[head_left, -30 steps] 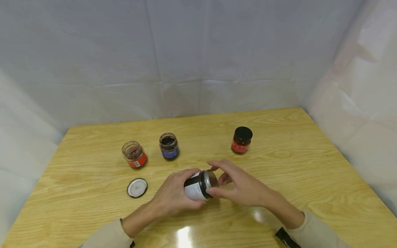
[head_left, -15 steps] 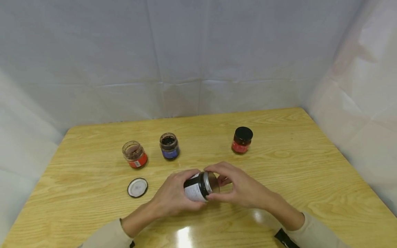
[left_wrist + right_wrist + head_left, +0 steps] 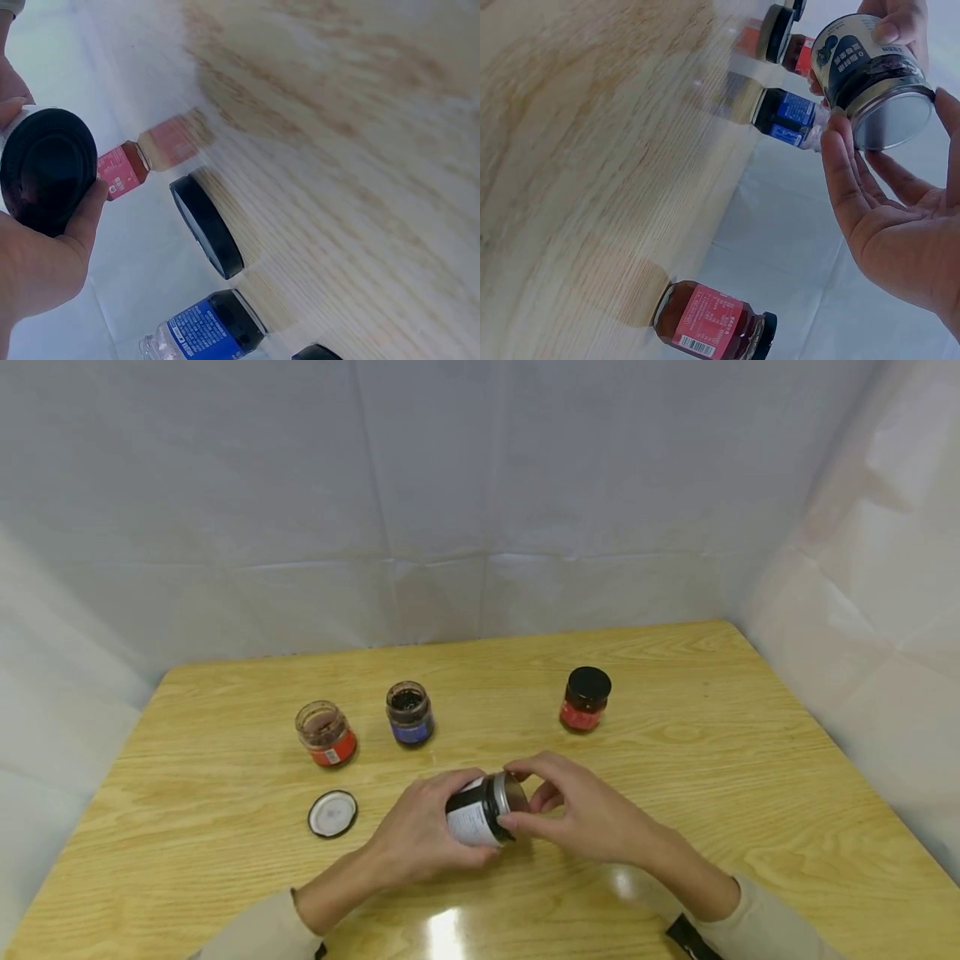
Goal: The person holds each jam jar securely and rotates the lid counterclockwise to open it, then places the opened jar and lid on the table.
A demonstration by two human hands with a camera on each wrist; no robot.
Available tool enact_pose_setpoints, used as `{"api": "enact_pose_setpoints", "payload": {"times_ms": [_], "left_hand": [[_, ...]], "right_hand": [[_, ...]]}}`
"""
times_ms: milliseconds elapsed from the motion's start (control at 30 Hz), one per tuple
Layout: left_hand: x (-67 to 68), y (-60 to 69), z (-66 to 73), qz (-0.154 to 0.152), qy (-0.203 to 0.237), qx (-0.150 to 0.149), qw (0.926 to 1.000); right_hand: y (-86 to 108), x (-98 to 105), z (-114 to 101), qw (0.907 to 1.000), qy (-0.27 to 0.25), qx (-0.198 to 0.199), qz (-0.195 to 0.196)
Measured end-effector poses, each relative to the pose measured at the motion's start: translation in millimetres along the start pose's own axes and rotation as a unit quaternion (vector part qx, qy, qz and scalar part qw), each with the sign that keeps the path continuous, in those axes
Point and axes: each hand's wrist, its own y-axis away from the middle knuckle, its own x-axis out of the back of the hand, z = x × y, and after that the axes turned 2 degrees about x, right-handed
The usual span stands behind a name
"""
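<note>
Jar (image 3: 471,820) tilted, lower centre of head frame. Left hand (image 3: 423,827) wrapped round its body, far-side fingers hidden. Right hand (image 3: 581,814) pinches lid (image 3: 516,797) at the rim, thumb against fingers. Left wrist view: right hand mostly blocked; black item (image 3: 318,353) cut off at bottom edge, can't identify.

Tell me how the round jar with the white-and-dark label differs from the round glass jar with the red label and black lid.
The round jar with the white-and-dark label is held tilted in the left hand; the round red-labelled glass jar stands upright on the wooden table. The held jar has a silver lid, the red-labelled jar a black lid. Shared: both are round and lidded.
</note>
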Motion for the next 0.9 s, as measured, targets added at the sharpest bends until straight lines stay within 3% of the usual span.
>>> {"api": "enact_pose_setpoints", "payload": {"times_ms": [367, 900], "left_hand": [[-1.2, 1.6, 2.3, -0.008, 0.008, 0.003, 0.9999], [-3.5, 1.8, 0.9, -0.015, -0.003, -0.011, 0.9998]], "right_hand": [[1.1, 0.6, 3.6, 0.9981, -0.015, 0.059, -0.009], [2.3, 3.3, 12.2, 0.9891, 0.043, 0.139, -0.020]]}}
